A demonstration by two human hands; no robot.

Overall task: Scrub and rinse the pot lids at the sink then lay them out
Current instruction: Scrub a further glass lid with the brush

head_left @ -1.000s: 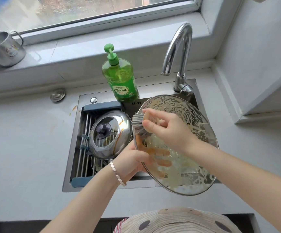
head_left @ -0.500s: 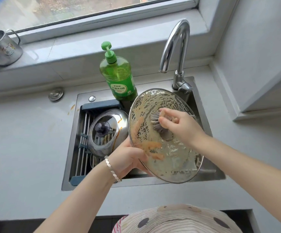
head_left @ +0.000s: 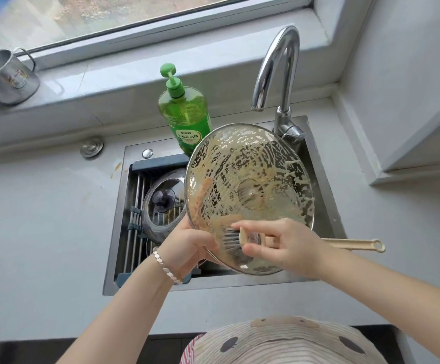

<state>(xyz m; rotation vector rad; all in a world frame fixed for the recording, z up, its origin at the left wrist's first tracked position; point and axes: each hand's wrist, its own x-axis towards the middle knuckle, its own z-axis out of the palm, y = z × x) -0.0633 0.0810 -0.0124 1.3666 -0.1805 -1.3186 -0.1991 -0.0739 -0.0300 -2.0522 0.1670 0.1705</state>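
Observation:
A large glass pot lid point(head_left: 250, 179), smeared with brownish suds, is held tilted over the sink point(head_left: 321, 179). My left hand point(head_left: 187, 248) grips its lower left rim. My right hand point(head_left: 284, 245) holds a dish brush point(head_left: 233, 241) by its cream handle, which sticks out to the right. The grey bristles press on the lid's lower edge. A smaller steel-rimmed lid point(head_left: 161, 206) with a black knob lies on the drying rack point(head_left: 134, 222) in the left part of the sink.
A green soap bottle point(head_left: 184, 111) stands behind the sink. The chrome faucet point(head_left: 279, 74) arches at the back right. A metal mug point(head_left: 6, 77) sits on the window sill at the far left. Grey countertop point(head_left: 42, 219) spreads on both sides.
The brush has swept from the lid's upper left, across the middle, down to its lower edge. The lid has tilted and shifted in my left hand.

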